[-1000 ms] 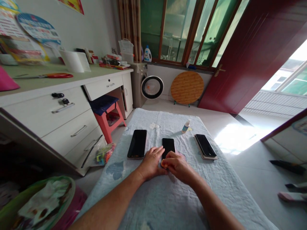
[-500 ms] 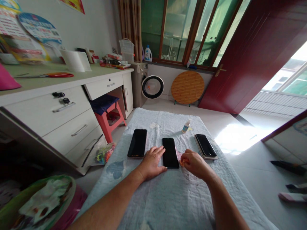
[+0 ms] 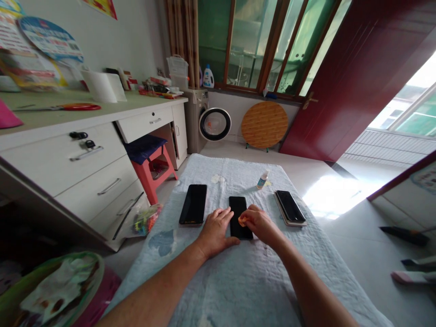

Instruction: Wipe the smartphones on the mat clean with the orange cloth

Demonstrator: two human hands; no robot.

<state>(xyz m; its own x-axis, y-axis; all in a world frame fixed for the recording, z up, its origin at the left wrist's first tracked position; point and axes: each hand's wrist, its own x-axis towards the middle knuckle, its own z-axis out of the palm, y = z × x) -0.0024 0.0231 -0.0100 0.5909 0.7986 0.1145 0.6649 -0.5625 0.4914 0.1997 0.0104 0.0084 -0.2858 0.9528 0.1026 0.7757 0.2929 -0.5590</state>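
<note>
A black smartphone point(image 3: 237, 229) lies screen up on the cloth-covered table point(image 3: 218, 290), between my two hands. My left hand point(image 3: 217, 229) rests with fingers stretched along the phone's left edge, its thumb at the lower corner. Over the phone's right half, my right hand point(image 3: 261, 223) is closed on a small orange cloth point(image 3: 242, 220), which appears to touch the screen. Most of the cloth is hidden in the fingers. A larger dark phone point(image 3: 193, 204) lies to the left. On the right, another phone point(image 3: 290, 206) sits on a pale flat item.
A small spray bottle point(image 3: 262, 180) stands toward the table's far side. A pink stool point(image 3: 152, 179) and a white desk point(image 3: 98, 181) are at the left, with a waste bin point(image 3: 102, 277) at lower left. A washing machine point(image 3: 197, 118) has its door open.
My right hand has moved left with the orange cloth, from beside the phone onto its screen. My left hand stays at the phone's left edge.
</note>
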